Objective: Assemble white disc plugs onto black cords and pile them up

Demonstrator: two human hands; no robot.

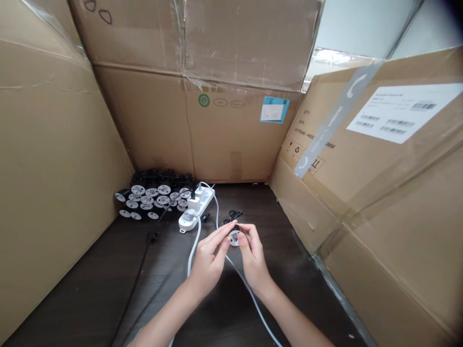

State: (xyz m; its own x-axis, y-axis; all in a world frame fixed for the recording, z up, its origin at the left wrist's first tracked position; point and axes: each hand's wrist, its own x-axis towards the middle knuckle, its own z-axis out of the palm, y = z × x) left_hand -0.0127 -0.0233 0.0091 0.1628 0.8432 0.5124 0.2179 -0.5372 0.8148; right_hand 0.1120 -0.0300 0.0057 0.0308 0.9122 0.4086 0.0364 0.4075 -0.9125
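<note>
My left hand (207,257) and my right hand (253,259) pinch a small round white disc with a black part (234,238) between their fingertips above the dark tabletop (173,294). It may be a round plug, but the fingers hide much of it. A white cable (235,270) runs beneath my hands. Just beyond them lie a few small black pieces (232,215). A white power strip (195,208) with plugs in its sockets sits beyond my left hand.
Several round white-faced black discs (148,197) lie heaped at the back left, against cardboard walls (231,130) that surround the table on three sides. A black cable (142,265) runs across the table's left side.
</note>
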